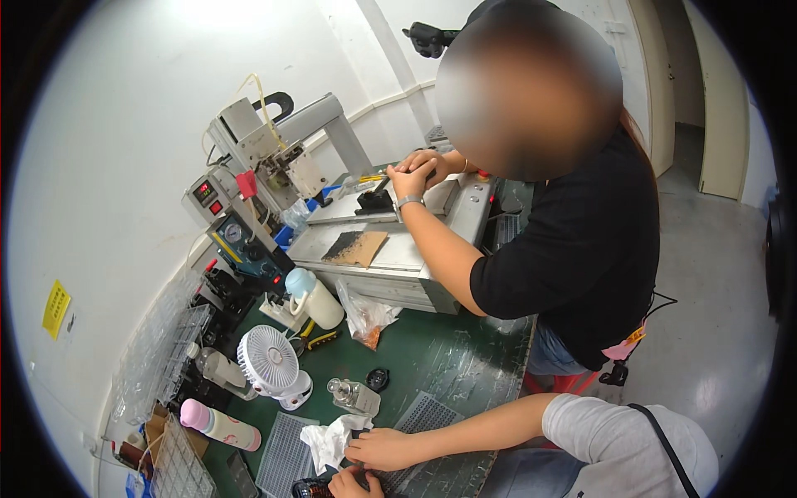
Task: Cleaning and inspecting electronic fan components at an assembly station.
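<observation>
At the lower edge my left hand is closed around a small black part, partly hidden by the fingers. Just above it is my right hand, its fingers bent together beside a crumpled white tissue; what they pinch is hidden. Under and beside my hands lie grey gridded mats. A dark round container stands left of my left hand. Farther up are a clear glass bottle and a black round cap.
A person in black works with both hands at a benchtop machine. A white fan, a pink-capped bottle, a cream jug, yellow-handled pliers and a plastic bag stand or lie along the green table.
</observation>
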A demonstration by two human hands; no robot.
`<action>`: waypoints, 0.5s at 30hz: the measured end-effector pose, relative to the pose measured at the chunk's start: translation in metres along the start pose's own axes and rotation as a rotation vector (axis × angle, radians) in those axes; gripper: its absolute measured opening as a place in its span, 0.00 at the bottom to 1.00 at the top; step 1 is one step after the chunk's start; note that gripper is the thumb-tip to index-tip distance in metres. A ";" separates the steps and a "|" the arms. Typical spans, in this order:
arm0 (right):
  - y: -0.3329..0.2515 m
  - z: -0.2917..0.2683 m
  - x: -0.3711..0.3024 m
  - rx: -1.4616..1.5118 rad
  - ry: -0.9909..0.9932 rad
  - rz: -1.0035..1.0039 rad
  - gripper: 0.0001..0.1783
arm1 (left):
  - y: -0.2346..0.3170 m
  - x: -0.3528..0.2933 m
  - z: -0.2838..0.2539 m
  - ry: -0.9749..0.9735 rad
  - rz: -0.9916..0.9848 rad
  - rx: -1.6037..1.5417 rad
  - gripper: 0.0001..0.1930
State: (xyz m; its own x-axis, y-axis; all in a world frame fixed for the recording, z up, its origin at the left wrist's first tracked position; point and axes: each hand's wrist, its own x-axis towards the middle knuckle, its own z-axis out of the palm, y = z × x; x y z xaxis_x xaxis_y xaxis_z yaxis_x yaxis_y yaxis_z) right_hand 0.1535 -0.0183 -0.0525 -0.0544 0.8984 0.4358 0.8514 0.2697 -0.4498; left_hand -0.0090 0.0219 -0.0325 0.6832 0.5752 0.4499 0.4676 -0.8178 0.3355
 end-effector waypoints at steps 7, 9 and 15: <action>-0.006 0.002 -0.004 -0.052 -0.022 -0.031 0.16 | 0.003 -0.004 -0.005 -0.019 -0.004 0.001 0.12; -0.006 0.001 -0.002 -0.058 -0.021 -0.046 0.15 | 0.002 -0.003 -0.006 -0.010 0.003 -0.008 0.12; -0.002 0.006 0.001 -0.067 0.042 -0.059 0.08 | -0.001 0.000 -0.004 -0.029 -0.006 -0.010 0.12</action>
State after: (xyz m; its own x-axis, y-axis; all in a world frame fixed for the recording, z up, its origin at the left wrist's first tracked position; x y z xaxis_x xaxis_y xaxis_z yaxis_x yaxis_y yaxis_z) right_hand 0.1482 -0.0162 -0.0561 -0.0843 0.8660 0.4929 0.8804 0.2964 -0.3701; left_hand -0.0118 0.0230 -0.0296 0.6966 0.5789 0.4238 0.4661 -0.8142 0.3460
